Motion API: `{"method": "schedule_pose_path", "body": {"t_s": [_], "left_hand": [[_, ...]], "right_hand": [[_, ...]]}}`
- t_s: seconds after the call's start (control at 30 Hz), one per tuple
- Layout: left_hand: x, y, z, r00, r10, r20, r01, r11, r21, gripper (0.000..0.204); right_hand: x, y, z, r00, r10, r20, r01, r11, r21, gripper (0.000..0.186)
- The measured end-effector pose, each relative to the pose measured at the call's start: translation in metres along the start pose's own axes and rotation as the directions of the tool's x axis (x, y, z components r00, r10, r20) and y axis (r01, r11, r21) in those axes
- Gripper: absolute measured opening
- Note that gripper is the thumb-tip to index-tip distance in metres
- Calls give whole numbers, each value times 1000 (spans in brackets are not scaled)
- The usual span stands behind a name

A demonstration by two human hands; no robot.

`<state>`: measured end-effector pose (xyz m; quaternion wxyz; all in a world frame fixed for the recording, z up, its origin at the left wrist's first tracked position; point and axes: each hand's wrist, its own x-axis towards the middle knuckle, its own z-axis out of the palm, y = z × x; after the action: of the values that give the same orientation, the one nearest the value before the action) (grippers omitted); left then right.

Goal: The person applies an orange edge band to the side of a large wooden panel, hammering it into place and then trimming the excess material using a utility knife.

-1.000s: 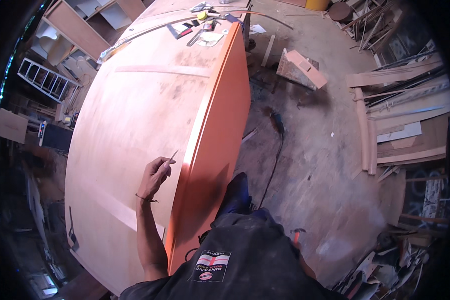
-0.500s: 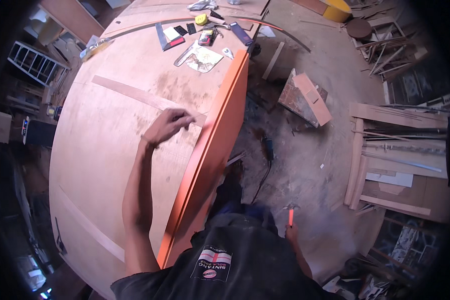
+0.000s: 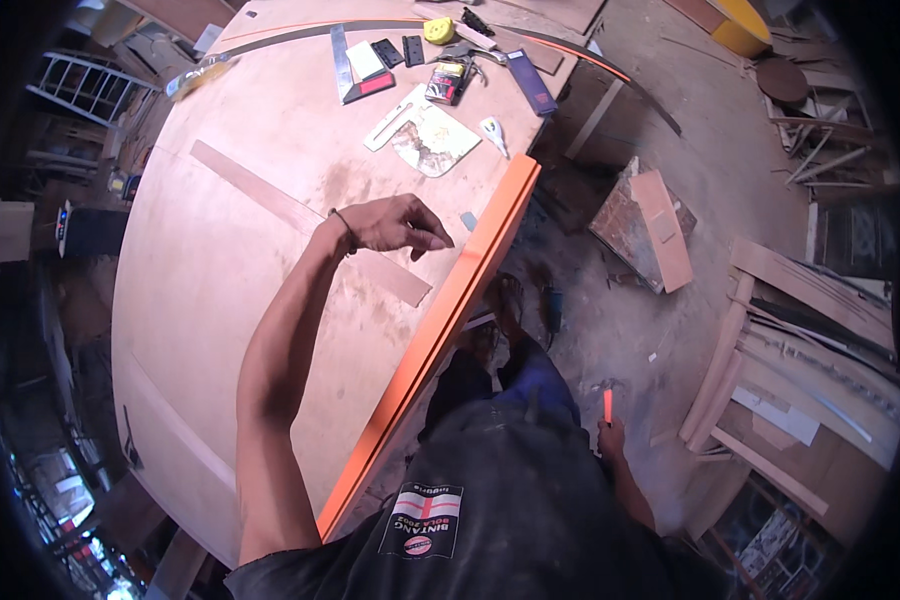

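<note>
An orange panel (image 3: 432,325) with a groove along its narrow edge lies along the right side of a large pale wooden tabletop (image 3: 200,330). My left hand (image 3: 400,222) hovers beside the panel's edge, thumb and fingers drawn together in a pinch; whatever is between the fingertips is too small to make out. Low on my right side, away from the table, my right hand (image 3: 611,438) grips a claw hammer (image 3: 608,404) by its orange handle, head pointing forward. A flat wooden strip (image 3: 395,277) lies on the tabletop under my left wrist.
At the table's far end are a try square (image 3: 348,75), a yellow tape measure (image 3: 437,31), a second hammer (image 3: 478,55), a stained white sheet (image 3: 435,140) and a small white bottle (image 3: 493,137). A low box (image 3: 620,235) stands on the floor, right of the table; stacked boards (image 3: 790,350) lie farther right.
My left hand has shifted right toward the panel's edge, its fingers closer together. My view has turned, so the panel shows more edge and less face. The right hand still holds the hammer low.
</note>
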<state>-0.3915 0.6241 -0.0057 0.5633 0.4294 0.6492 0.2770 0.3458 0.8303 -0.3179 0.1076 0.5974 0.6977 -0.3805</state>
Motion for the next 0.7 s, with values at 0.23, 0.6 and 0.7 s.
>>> {"method": "schedule_pose_path", "body": {"t_s": [0.23, 0.6, 0.7], "left_hand": [[6, 11, -12, 989, -104, 101, 108, 994, -33, 36], [30, 4, -23, 985, -32, 167, 23, 998, 54, 35], [30, 8, -26, 984, -36, 174, 22, 996, 82, 35]], "right_hand": [[67, -115, -15, 993, 11, 121, -7, 999, -31, 24], [48, -175, -25, 1000, -30, 10, 30, 999, -25, 34], [30, -162, -21, 992, -129, -11, 127, 982, -139, 33]]}}
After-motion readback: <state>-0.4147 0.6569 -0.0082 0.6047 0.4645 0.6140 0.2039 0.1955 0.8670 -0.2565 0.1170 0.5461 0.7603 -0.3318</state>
